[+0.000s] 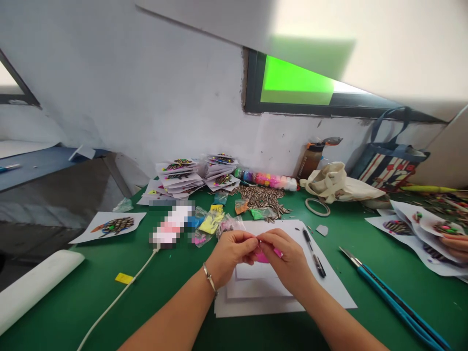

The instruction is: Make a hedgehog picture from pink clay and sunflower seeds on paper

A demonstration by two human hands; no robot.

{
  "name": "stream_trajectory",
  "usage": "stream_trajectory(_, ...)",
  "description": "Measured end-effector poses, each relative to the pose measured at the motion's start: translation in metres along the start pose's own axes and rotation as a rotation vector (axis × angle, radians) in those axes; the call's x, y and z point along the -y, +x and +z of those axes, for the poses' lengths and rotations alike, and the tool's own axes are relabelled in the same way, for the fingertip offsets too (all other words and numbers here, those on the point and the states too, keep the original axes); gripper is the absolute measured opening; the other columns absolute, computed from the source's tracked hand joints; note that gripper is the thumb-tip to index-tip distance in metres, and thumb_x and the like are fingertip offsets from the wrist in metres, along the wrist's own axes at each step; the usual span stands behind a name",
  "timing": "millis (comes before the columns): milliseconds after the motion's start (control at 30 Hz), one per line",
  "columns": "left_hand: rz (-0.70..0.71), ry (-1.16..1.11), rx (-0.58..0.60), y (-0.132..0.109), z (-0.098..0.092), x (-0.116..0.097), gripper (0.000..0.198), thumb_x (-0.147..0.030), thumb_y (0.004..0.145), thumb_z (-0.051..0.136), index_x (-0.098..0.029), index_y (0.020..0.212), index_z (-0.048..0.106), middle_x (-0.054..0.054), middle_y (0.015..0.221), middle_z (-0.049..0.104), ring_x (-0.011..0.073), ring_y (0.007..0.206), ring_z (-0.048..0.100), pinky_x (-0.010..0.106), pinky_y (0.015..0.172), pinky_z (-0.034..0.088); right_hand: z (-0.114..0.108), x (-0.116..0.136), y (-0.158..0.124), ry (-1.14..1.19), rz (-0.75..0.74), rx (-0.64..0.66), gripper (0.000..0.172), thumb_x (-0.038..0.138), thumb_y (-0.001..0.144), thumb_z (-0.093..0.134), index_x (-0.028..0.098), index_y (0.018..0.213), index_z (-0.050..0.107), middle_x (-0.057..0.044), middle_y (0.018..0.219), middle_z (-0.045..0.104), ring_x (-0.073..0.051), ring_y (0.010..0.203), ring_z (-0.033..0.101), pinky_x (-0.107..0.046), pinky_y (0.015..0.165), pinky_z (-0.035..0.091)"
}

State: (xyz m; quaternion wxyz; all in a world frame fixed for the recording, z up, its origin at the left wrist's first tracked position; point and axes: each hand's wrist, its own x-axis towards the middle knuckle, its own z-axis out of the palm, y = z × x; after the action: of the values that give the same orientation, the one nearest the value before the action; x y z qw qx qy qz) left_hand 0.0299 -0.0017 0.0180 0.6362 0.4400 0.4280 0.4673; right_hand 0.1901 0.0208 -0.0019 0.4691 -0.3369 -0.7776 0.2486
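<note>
My left hand (234, 251) and my right hand (287, 256) meet above a stack of white paper (263, 304), thumbs and fingertips pinched together. Between and just below them shows a bright pink packet (268, 255), mostly covered by the fingers. Beside my right hand, a black pen (313, 253) lies on the paper. Just beyond the hands are small clear bags of coloured clay, among them a yellow one (212, 220), a green one (258, 213) and an orange one (241, 206). Behind these spreads a pile of striped sunflower seeds (261, 197).
Seed pictures on paper (179, 178) are stacked at the back. A blue cutter (395, 300) and a tape roll (317, 207) lie right. Another person's hand (455, 243) holds sheets at the right edge. A white cable (117, 297) crosses the left; a bottle (310, 158) stands behind.
</note>
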Motion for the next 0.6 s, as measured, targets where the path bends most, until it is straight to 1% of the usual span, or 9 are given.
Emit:
stream_trajectory(133, -0.027, 0.013, 0.021, 0.0003, -0.0028, 0.0013, 0.029, -0.040, 0.074, 0.069, -0.011, 0.072, 0.066, 0.005, 0.065, 0.063, 0.0107, 0.057, 0.055, 0.024, 0.056, 0.043, -0.0005, 0.0005, -0.0001, 0.002, -0.005, 0.019, 0.016, 0.015, 0.088, 0.051, 0.020, 0.086, 0.066, -0.004, 0.083, 0.060, -0.014, 0.075, 0.059, -0.027, 0.068, 0.048)
stream_trajectory(233, -0.046, 0.002, 0.040, 0.0010, -0.0048, 0.0022, 0.031, -0.042, 0.074, 0.069, -0.011, 0.072, 0.065, 0.006, 0.067, 0.064, 0.0105, 0.057, 0.054, 0.024, 0.055, 0.042, -0.0001, 0.0000, -0.0008, -0.015, -0.011, 0.029, 0.016, 0.015, 0.088, 0.050, 0.020, 0.086, 0.065, -0.004, 0.082, 0.060, -0.014, 0.075, 0.058, -0.027, 0.068, 0.048)
stream_trajectory(367, -0.069, -0.016, 0.072, 0.0012, -0.0066, 0.0022, 0.031, -0.042, 0.075, 0.069, -0.011, 0.073, 0.066, 0.007, 0.069, 0.065, 0.0094, 0.056, 0.052, 0.023, 0.054, 0.041, 0.0003, 0.0007, -0.0009, -0.028, -0.025, 0.040, 0.016, 0.016, 0.089, 0.049, 0.021, 0.093, 0.064, -0.005, 0.085, 0.061, -0.015, 0.077, 0.058, -0.027, 0.069, 0.048)
stream_trajectory(500, -0.091, -0.039, 0.083, 0.0010, -0.0076, 0.0023, 0.031, -0.041, 0.074, 0.070, -0.010, 0.072, 0.066, 0.007, 0.069, 0.064, 0.0091, 0.056, 0.052, 0.022, 0.054, 0.040, -0.0001, 0.0026, -0.0004, -0.041, -0.008, 0.065, 0.018, 0.017, 0.089, 0.048, 0.021, 0.086, 0.065, -0.004, 0.081, 0.060, -0.015, 0.074, 0.058, -0.027, 0.066, 0.047)
stream_trajectory(600, -0.104, -0.062, 0.081, 0.0009, -0.0083, 0.0031, 0.031, -0.041, 0.073, 0.070, -0.011, 0.073, 0.066, 0.007, 0.069, 0.065, 0.0092, 0.057, 0.052, 0.022, 0.053, 0.039, -0.0003, 0.0023, -0.0008, -0.075, -0.006, 0.070, 0.018, 0.018, 0.090, 0.048, 0.021, 0.085, 0.065, -0.004, 0.079, 0.060, -0.015, 0.073, 0.058, -0.028, 0.066, 0.047)
